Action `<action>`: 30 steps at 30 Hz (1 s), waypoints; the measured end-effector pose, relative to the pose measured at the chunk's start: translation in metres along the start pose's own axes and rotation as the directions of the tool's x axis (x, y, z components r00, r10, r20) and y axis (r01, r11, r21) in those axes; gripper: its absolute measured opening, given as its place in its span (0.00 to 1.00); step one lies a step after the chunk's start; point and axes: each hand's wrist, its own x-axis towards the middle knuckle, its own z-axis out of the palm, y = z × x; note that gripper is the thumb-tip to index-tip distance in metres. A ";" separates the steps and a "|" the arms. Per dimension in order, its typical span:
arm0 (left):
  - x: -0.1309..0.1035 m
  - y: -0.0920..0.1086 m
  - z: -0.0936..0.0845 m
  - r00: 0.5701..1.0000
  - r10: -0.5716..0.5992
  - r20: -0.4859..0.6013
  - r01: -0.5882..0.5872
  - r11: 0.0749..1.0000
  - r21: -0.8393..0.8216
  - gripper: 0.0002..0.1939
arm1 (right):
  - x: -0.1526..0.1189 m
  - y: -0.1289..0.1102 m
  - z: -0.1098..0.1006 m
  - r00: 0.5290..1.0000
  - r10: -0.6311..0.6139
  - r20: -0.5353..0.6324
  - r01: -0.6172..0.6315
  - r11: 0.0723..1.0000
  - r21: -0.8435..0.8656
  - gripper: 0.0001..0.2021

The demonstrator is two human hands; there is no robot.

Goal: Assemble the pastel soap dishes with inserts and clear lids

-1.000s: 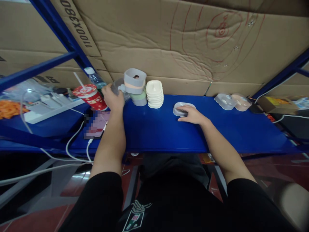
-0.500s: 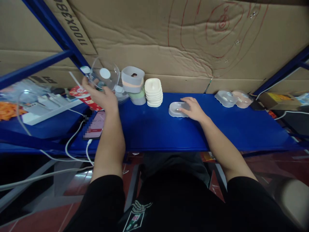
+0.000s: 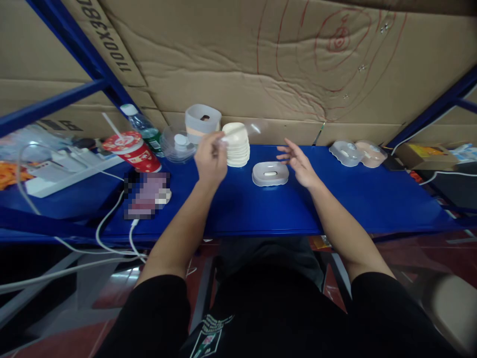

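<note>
One grey tray (image 3: 270, 182) sits on the blue table (image 3: 261, 214) in the head view, open on top as far as shows, with a white piece (image 3: 270, 174) in its middle; whether that piece is loose or fixed cannot be told. Take the tray as the clock's centre, twelve towards the cardboard (image 3: 208, 59).

Between nine and ten o'clock, the left hand (image 3: 211, 159) is raised with its fingers closed on a clear lid (image 3: 255, 128), faint and blurred, which crosses in front of the cream stack (image 3: 238, 149). At two o'clock, just beside the tray, the right hand (image 3: 298, 161) is spread and grips nothing; whether a fingertip meets the rim cannot be told.

The cream stack stands between ten and eleven, grey and peach tubs (image 3: 203, 122) at ten, and more clear plastic (image 3: 181, 150) between nine and ten. Further out that way are a red cup (image 3: 139, 156) and a bottle (image 3: 149, 134).

As to progress, a grey piece (image 3: 346, 153) and a peach piece (image 3: 372, 154) between two and three o'clock look finished and covered. The tray appears filled but uncovered; the lid is not yet on anything.
</note>
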 end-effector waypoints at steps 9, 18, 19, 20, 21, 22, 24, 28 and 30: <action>-0.033 0.002 0.051 0.839 0.471 0.272 -0.465 0.881 -0.088 0.16 | -0.008 -0.017 0.018 0.969 -0.231 0.084 0.229 0.973 0.035 0.53; -0.022 -0.010 0.044 0.917 0.394 0.066 -0.396 0.918 0.015 0.19 | -0.005 -0.010 0.012 0.993 -0.122 0.002 0.122 0.993 -0.002 0.54; -0.023 -0.010 0.045 0.912 0.403 0.078 -0.405 0.914 0.008 0.19 | -0.005 -0.007 0.009 0.995 -0.104 0.001 0.104 0.994 0.030 0.55; -0.025 -0.009 0.046 0.907 0.411 0.086 -0.413 0.911 0.007 0.18 | -0.005 -0.004 0.006 0.996 -0.091 0.015 0.090 0.994 0.057 0.58; -0.026 -0.009 0.047 0.905 0.416 0.093 -0.419 0.908 0.013 0.18 | -0.006 -0.002 0.003 0.996 -0.083 0.043 0.079 0.994 0.080 0.60; -0.027 -0.008 0.048 0.905 0.414 0.100 -0.419 0.908 0.028 0.18 | -0.006 -0.001 0.001 0.994 -0.079 0.079 0.071 0.992 0.102 0.63; -0.027 -0.009 0.048 0.910 0.401 0.107 -0.408 0.910 0.065 0.18 | -0.007 -0.001 0.000 0.986 -0.082 0.144 0.060 0.987 0.152 0.64; -0.025 -0.012 0.047 0.915 0.392 0.100 -0.399 0.915 0.061 0.17 | -0.007 -0.007 0.004 0.980 -0.110 0.163 0.074 0.974 0.213 0.58; -0.024 -0.014 0.047 0.909 0.404 0.099 -0.410 0.911 0.039 0.16 | -0.007 -0.008 0.004 0.983 -0.100 0.155 0.066 0.976 0.206 0.55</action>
